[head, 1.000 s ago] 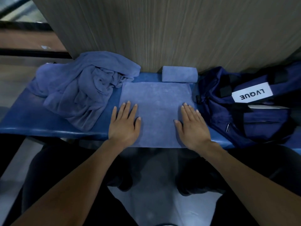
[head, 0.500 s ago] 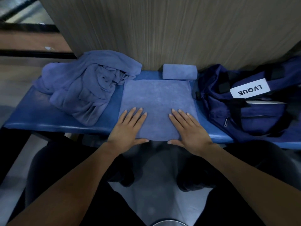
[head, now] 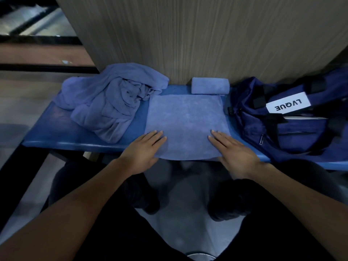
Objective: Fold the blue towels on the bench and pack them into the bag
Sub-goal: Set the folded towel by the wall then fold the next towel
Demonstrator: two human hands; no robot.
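A flat blue towel (head: 185, 121) lies spread on the middle of the blue bench (head: 56, 134), its near edge hanging slightly over the front. My left hand (head: 144, 149) rests palm down on its near left corner, fingers together. My right hand (head: 232, 149) lies palm down on the near right corner. A small folded blue towel (head: 210, 85) sits against the wall behind the flat one. To the left is a crumpled heap of blue towels (head: 114, 102). The dark blue bag (head: 290, 125) with a white "LVQUE" label lies on the bench at the right.
A wood-grain wall panel (head: 207, 34) rises directly behind the bench. Below the bench's front edge are my dark-clothed legs and shoes on a grey floor (head: 188, 232). A wooden floor and a black rail (head: 37, 67) lie at the far left.
Both hands have slid back toward me along the flat towel and then spread apart to its near corners. The towel lies smoother.
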